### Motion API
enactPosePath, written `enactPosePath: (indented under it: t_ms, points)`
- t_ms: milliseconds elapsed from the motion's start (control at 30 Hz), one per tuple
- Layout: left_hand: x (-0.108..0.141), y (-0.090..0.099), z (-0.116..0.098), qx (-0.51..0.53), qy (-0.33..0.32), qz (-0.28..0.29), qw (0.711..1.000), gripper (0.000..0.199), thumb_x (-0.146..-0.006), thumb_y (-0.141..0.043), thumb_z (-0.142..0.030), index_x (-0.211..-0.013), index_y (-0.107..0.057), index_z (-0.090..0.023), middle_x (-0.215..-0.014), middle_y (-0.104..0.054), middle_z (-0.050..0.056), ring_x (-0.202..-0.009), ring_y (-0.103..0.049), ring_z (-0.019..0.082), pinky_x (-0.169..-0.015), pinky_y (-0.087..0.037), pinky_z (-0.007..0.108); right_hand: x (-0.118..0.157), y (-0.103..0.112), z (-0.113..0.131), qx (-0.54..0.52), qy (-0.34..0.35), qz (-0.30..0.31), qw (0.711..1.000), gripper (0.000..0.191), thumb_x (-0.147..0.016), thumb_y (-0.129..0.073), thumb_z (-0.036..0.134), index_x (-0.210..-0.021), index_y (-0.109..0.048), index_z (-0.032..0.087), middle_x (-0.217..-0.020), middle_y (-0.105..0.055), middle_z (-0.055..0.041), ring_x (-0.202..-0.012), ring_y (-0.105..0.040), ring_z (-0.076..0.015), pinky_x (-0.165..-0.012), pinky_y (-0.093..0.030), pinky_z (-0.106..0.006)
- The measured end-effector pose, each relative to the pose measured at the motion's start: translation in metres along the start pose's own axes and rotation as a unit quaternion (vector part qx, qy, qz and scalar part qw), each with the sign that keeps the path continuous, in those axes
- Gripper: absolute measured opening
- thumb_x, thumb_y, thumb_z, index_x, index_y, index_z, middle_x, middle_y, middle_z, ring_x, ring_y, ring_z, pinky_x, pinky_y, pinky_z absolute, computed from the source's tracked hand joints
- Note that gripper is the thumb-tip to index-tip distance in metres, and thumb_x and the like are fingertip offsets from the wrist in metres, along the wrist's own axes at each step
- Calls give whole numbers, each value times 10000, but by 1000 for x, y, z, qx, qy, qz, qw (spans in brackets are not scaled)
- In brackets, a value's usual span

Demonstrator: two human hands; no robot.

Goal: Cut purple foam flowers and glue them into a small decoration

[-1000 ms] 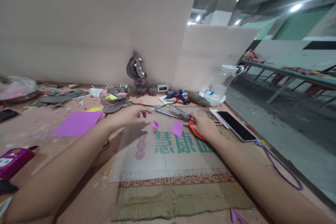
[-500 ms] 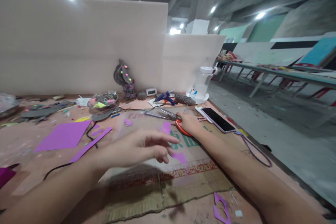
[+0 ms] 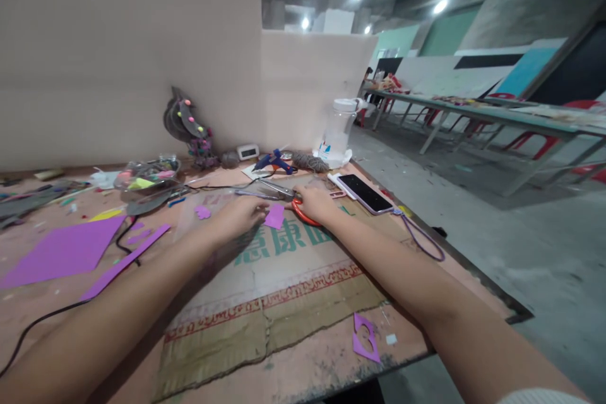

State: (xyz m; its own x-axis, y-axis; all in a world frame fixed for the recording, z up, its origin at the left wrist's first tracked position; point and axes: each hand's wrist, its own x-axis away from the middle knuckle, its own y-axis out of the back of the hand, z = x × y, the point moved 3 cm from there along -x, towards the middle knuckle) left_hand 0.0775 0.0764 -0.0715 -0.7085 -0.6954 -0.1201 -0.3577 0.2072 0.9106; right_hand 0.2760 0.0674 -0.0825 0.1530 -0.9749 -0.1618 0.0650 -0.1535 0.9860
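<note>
Orange-handled scissors (image 3: 305, 213) lie over the cardboard sheet (image 3: 222, 341), blades pointing up and left. Closed around their handles is my right hand (image 3: 312, 202). My left hand (image 3: 242, 218) has its fingertips pressed together at the left edge of a small purple piece (image 3: 274, 216), which it seems to hold just above the cardboard. A purple flower shape (image 3: 202, 212) lies to the left of that hand. Beyond the scissors is a blue glue gun (image 3: 274, 163). A pen-like stick (image 3: 250, 194) rests beside the blades.
A phone (image 3: 364, 193) with a strap lies at the right, near a clear bottle (image 3: 337, 129). Purple sheet (image 3: 66, 246), a black cable and a tray of scraps (image 3: 146, 178) are at the left. A purple offcut (image 3: 365, 338) lies near the front edge.
My left hand has moved forward from above the cardboard to the small purple piece, and its fingers have closed. My right hand stays on the scissors. The view has shifted right.
</note>
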Motion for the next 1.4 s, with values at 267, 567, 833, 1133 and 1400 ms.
enactPosePath:
  t_ms: [267,567,833,1133,1400]
  points:
    - [-6,-19,3,24,-48,-5,999,596,-811,-635,-378,-1351,-498,-164,-1300,-578,149,-1184,-500,298,-1008,-399,422,-3,-5,-2,0,1,-3,1000,590,-885,-429,646,-1194,-588,168,-1017,-698,-163,-956,-634,-301,-743,-403,-323]
    - [-5,-21,6,78,-24,-10,997,642,-722,-711,-367,-1315,-541,-192,-1262,-554,139,-1181,-479,318,-1025,-367,450,-4,-7,-4,-17,8,-14,1000,590,-886,-421,648,-1179,-584,162,-1025,-689,-177,-947,-626,-311,-754,-403,-337]
    - [-4,-9,20,188,92,-19,978,377,-747,-612,-193,-1116,-667,-137,-925,-685,83,-798,-648,214,-735,-513,334,-4,-7,-8,-101,-5,-46,994,513,-811,-608,586,-1089,-635,156,-950,-696,-175,-931,-625,-330,-773,-421,-364]
    - [49,38,7,321,169,-110,925,235,-809,-594,-402,-777,-578,-170,-618,-633,-4,-578,-620,139,-563,-470,243,2,29,26,-361,11,-101,927,422,-959,-278,540,-1171,-430,208,-776,-604,-12,-592,-584,-160,-562,-472,-276]
    - [60,33,-5,401,138,-108,899,270,-831,-567,-421,-740,-563,-167,-630,-609,-4,-584,-581,133,-592,-466,262,30,57,71,-588,54,-50,806,383,-768,-688,359,-1069,-494,224,-771,-487,29,-636,-481,-124,-589,-414,-257]
